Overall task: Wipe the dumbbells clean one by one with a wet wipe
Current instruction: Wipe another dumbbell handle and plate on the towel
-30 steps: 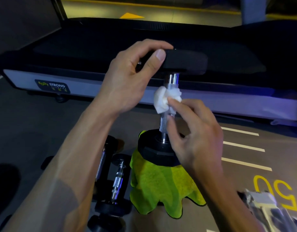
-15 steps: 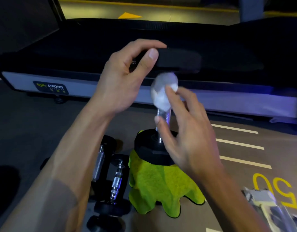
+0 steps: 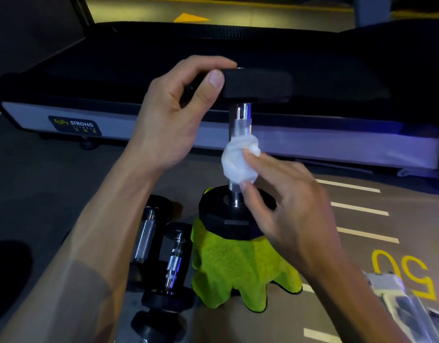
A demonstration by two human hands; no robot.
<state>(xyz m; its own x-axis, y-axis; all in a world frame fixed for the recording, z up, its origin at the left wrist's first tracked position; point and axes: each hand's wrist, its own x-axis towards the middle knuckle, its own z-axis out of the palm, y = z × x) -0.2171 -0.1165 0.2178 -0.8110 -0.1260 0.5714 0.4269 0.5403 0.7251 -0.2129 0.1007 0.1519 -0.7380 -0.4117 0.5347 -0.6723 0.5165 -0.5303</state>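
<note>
dumbbell (image 3: 238,134) stands upright on green cloth (image 3: 238,266); left hand (image 3: 169,120) pinches top head, right hand (image 3: 282,201) pinches wet wipe (image 3: 238,162) around handle. risk: toppling if the pinch slips.

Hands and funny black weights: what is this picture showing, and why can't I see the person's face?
The camera sits on the person's head and looks down, so you see only arms and hands. The left hand grips the top end of a dumbbell standing upright on a green cloth. The right hand pinches a white wet wipe around its shiny metal handle to clean it. Two more dumbbells lie on the floor beside the cloth. Behind is a treadmill.
</note>
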